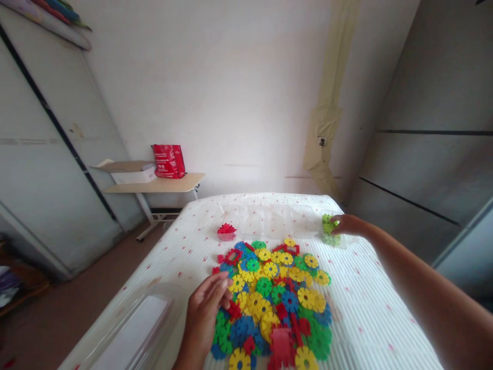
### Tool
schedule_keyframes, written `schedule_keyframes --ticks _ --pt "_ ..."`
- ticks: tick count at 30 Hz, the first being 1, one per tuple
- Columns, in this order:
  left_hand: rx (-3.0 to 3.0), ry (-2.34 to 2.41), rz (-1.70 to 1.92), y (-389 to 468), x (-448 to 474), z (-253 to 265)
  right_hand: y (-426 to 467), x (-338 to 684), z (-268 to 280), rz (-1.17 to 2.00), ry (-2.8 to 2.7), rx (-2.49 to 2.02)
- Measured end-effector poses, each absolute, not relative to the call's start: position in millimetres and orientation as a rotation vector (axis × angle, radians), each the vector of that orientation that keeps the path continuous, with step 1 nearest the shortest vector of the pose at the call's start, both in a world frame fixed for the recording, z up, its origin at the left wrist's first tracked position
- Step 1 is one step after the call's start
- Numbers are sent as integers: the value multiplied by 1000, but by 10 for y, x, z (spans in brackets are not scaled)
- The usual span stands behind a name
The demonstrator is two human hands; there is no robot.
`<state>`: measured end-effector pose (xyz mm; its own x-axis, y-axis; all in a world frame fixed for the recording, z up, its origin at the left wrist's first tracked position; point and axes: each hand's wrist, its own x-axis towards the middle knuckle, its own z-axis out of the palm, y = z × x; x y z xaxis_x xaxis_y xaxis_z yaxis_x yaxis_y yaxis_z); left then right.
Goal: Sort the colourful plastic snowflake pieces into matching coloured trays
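My left hand (208, 303) is at the near left edge of a pile of plastic building pieces (264, 285). Its fingers are curled together, and the tips touch or nearly touch a red piece (234, 310); whether they grip it is unclear. The pile mixes yellow, green and blue notched discs with red parts. My right hand (346, 225) reaches to the far right, its closed fingertips among light-green pieces (329, 226) at the right end of a clear compartment tray (277, 221). What those fingers hold is too small to make out. Red pieces (226, 230) fill the tray's left end.
A clear plastic lid or box (134, 329) with a white sheet inside lies at the near left of the cloth-covered table (185, 246). Beyond, a side table (177, 183) bears a red bag (169, 161) and a white box (134, 174). A wall stands behind.
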<state>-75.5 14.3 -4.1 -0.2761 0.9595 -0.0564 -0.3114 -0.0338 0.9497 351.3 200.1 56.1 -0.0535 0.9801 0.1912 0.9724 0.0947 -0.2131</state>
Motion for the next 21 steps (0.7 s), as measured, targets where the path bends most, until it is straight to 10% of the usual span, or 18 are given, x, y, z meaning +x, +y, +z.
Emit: schedule_keyframes --ticks 13,21 --pt "1174 1705 1644 208 -935 -127 1737 3211 778 -119 -2079 -2223" --pt "1404 1758 1524 249 -917 -277 1127 1693 753 122 -2523 -1278"
